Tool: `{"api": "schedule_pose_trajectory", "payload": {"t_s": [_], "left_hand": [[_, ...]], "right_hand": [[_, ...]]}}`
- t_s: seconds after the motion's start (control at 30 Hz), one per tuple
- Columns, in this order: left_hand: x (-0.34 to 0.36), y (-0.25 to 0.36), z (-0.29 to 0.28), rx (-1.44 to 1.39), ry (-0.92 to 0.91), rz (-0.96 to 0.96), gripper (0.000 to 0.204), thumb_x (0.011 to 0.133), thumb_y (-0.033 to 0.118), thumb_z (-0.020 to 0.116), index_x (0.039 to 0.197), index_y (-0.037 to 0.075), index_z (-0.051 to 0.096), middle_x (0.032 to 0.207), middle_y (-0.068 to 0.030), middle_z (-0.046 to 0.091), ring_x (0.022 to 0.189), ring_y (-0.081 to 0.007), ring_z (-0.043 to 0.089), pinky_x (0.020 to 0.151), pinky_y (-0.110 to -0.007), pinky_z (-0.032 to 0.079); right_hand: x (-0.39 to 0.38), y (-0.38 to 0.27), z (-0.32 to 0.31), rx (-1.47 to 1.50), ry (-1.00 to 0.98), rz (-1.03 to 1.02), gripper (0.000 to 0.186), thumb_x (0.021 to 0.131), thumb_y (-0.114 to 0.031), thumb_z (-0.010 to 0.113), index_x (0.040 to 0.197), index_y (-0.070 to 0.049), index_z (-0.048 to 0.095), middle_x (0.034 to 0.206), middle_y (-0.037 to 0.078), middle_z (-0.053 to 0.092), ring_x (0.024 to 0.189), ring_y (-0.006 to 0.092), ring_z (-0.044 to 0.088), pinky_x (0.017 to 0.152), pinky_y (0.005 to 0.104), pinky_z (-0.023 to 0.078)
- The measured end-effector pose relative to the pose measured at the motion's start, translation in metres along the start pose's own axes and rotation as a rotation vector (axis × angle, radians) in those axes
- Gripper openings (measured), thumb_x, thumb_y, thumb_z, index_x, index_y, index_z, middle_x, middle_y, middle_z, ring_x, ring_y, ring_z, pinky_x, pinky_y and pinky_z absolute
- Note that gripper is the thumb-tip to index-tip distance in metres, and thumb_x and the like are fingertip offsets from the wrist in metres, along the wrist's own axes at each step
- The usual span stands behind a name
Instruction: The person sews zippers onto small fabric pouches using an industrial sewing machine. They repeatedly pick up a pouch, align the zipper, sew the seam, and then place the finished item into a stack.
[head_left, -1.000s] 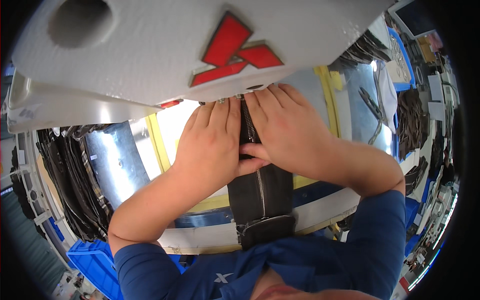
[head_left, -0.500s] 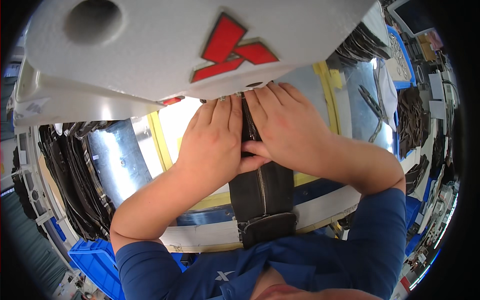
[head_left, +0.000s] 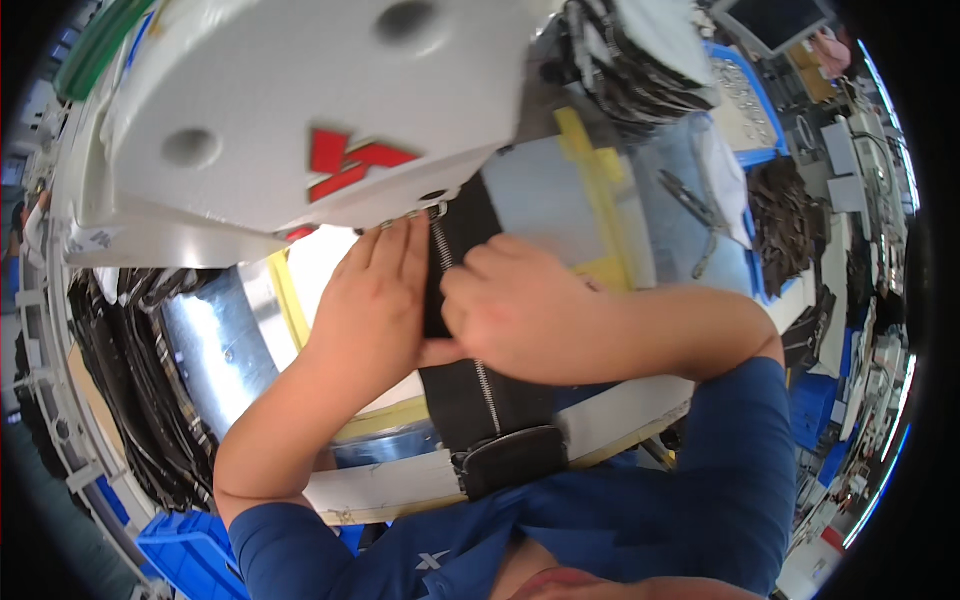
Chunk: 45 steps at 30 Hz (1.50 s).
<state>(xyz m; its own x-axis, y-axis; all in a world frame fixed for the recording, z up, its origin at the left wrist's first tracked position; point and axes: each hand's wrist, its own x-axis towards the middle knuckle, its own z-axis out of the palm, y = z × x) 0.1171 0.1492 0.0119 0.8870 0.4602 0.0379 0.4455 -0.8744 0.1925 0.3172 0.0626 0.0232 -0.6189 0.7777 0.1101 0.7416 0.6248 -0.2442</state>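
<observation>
At far left a stack of dark cloth pieces (head_left: 135,375) lies lengthwise, with a blue bin (head_left: 190,548) below its near end. Just right of the stack is a shiny metal plate (head_left: 215,345), and beyond it the white machine (head_left: 260,100), bearing a red emblem, overhangs the work from the far side. The left hand (head_left: 375,300) lies flat, its fingers straight and side by side, their tips close to the machine's lower edge, and its thumb reaching across to the right hand. Beside and under the hands is the black strip (head_left: 455,412), running from below the machine toward the person's body, with a metal zip (head_left: 486,390) along its length and a dark rounded pocket (head_left: 515,462) at its near end. The right hand (head_left: 525,310) is over the strip, its fingers curled down near the zip; whether they pinch the cloth or only rest on it, I cannot tell. Further right come a band of yellow tape (head_left: 600,210), pliers (head_left: 688,192) on the metal surface, a blue tray (head_left: 775,128) holding small metal pieces, and a heap of dark scraps (head_left: 785,225).
</observation>
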Motion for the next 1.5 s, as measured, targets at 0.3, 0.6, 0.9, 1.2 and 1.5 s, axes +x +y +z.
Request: {"api": "schedule_pose_trajectory", "payload": {"t_s": [0.3,0.6,0.9,1.2,1.5], "left_hand": [[-0.021,0.021,-0.042,-0.106,-0.125,-0.07,0.097,0.077,0.047,0.09,0.153,-0.001,0.054,0.155,-0.0242,0.056,0.14,-0.042,0.056,0.119,-0.049,0.044],[-0.017,0.009,0.007,-0.672,0.297,-0.15,0.053,0.092,0.027,0.085,0.133,-0.003,0.069,0.114,-0.0181,0.074,0.103,-0.0293,0.071,0.091,-0.041,0.059],[-0.025,0.012,0.004,-1.561,0.176,-0.475,0.058,0.1,0.024,0.077,0.149,0.0,0.057,0.12,-0.0117,0.066,0.095,-0.0143,0.064,0.081,-0.029,0.054],[-0.027,0.003,0.002,-0.699,0.303,-0.414,0.027,0.086,0.006,0.083,0.112,0.002,0.078,0.093,-0.0106,0.068,0.068,-0.0194,0.065,0.065,-0.033,0.054],[-0.028,0.0,0.007,-0.484,0.517,-0.148,0.026,0.076,0.001,0.084,0.101,0.003,0.081,0.101,-0.0095,0.074,0.077,-0.0227,0.073,0.068,-0.033,0.059]], "right_hand": [[-0.02,0.054,-0.072,-0.027,0.445,0.346,0.012,0.083,-0.018,0.076,0.084,-0.006,0.075,0.084,0.013,0.069,0.092,0.0365,0.07,0.081,0.0462,0.056],[-0.056,0.117,-0.099,-0.626,0.814,0.491,0.012,0.091,-0.008,0.076,0.101,-0.002,0.073,0.094,0.014,0.071,0.092,0.0382,0.065,0.083,0.0462,0.051],[-0.021,-0.066,-0.027,-0.026,0.174,-0.248,0.013,0.073,-0.023,0.07,0.072,-0.012,0.062,0.073,0.001,0.052,0.075,0.0192,0.053,0.062,0.0344,0.038],[-0.003,0.009,-0.003,0.244,0.438,0.198,0.016,0.09,-0.019,0.077,0.097,-0.008,0.069,0.092,0.006,0.064,0.093,0.033,0.064,0.082,0.0474,0.052],[-0.01,0.016,0.004,0.242,0.473,0.192,0.015,0.084,-0.005,0.077,0.096,-0.009,0.07,0.091,0.007,0.062,0.077,0.0299,0.064,0.067,0.0424,0.053]]}}
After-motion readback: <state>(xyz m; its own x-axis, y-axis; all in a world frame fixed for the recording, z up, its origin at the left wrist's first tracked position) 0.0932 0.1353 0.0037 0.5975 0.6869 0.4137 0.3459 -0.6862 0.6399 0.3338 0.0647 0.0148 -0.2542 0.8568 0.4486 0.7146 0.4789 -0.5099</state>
